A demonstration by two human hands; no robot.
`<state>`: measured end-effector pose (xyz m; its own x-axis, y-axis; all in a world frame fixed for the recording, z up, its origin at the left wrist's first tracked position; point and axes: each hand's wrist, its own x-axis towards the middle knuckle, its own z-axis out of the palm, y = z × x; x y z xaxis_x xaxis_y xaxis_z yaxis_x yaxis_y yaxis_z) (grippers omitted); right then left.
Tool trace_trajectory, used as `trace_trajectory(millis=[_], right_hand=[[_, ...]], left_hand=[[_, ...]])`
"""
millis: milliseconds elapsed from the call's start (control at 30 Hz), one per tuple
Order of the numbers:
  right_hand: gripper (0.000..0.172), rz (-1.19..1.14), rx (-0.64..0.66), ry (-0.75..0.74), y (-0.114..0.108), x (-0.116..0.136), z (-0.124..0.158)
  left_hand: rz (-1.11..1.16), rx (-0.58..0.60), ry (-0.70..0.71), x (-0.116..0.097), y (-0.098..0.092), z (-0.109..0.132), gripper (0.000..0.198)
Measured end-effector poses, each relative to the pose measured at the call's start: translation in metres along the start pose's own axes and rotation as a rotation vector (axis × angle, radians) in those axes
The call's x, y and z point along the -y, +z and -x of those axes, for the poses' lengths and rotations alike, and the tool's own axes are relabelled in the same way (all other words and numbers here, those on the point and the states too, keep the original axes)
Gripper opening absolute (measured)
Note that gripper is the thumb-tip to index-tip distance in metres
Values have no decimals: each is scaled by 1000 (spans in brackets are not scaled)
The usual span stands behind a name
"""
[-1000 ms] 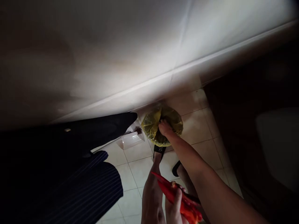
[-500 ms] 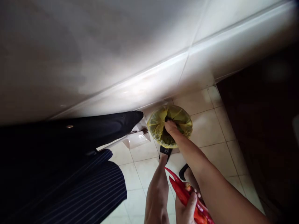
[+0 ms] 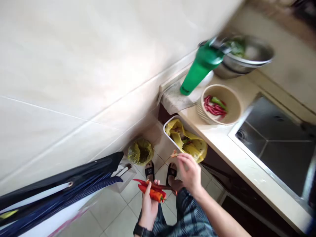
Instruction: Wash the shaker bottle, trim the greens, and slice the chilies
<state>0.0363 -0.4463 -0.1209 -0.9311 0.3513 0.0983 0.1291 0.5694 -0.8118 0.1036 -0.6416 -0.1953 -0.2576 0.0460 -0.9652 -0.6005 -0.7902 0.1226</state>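
Several red and orange peppers (image 3: 155, 195) lie across my left hand (image 3: 148, 205), the thumb pressed over them. My right hand (image 3: 189, 171) pinches a small reddish-brown scrap (image 3: 174, 153) between thumb and fingers, beside a bin (image 3: 169, 134) hung at the counter edge and lined with a yellow bag (image 3: 197, 148). Some scraps show inside that bag. On the floor to the left stands a round bin with a yellow liner (image 3: 140, 152).
On the counter (image 3: 249, 161) are a beige basket (image 3: 235, 107) of red and green peppers, a green bottle (image 3: 201, 67), a metal bowl (image 3: 254, 52) with greens and a sink (image 3: 283, 141). Dark hanging cloths (image 3: 74, 189) and a dustpan (image 3: 127, 179) are at left.
My right hand has come out of the round floor bin and now holds a scrap near the counter bin. The view has swung, bringing in the counter, and my left hand still holds the peppers.
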Motion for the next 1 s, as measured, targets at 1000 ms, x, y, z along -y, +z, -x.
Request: trace_trajectory(millis=[1000], right_hand=[[15,310,290,-96,-251,74,-3]], left_hand=[[-242,536,779,121,270,227,43]])
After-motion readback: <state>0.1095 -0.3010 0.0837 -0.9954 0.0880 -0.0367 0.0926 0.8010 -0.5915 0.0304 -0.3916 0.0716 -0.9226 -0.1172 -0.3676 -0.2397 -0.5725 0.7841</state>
